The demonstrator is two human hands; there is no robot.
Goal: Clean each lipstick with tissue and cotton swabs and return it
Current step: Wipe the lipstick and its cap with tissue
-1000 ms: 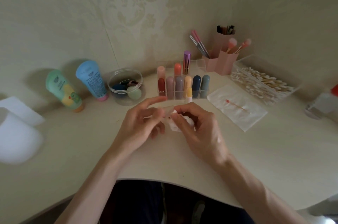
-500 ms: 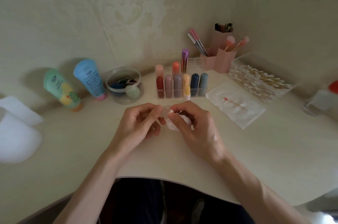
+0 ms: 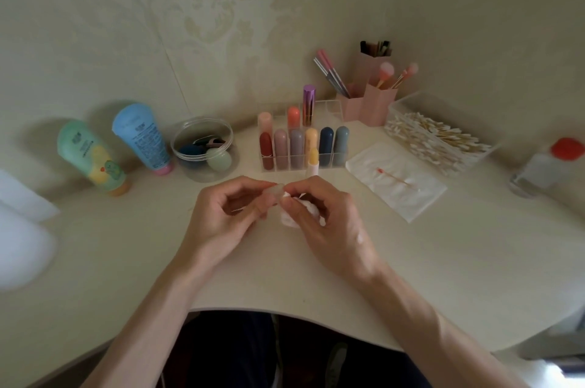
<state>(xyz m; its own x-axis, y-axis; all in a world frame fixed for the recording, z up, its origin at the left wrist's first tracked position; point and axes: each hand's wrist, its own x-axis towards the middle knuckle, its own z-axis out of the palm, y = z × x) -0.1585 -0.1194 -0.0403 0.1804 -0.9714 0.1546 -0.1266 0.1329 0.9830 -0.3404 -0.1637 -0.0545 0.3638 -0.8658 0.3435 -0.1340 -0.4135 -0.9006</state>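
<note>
Fingers of the left hand, outstretched a second ago, have curled in and pinch a small translucent cap; the right hand, at its 3 o'clock, clutches a crumpled tissue against it; the yellow lipstick stands at 12 o'clock, just before the clear organizer.

A small translucent cap is being pinched in the left hand, its end touching a crumpled white tissue that the right hand is gripping. At one o'clock from it, a yellow-topped lipstick is standing upright just before the rack, where capped lipsticks are standing in rows. At two o'clock, a pink-tipped swab is lying on a flat sheet, with a box of swabs sitting beyond it.
</note>
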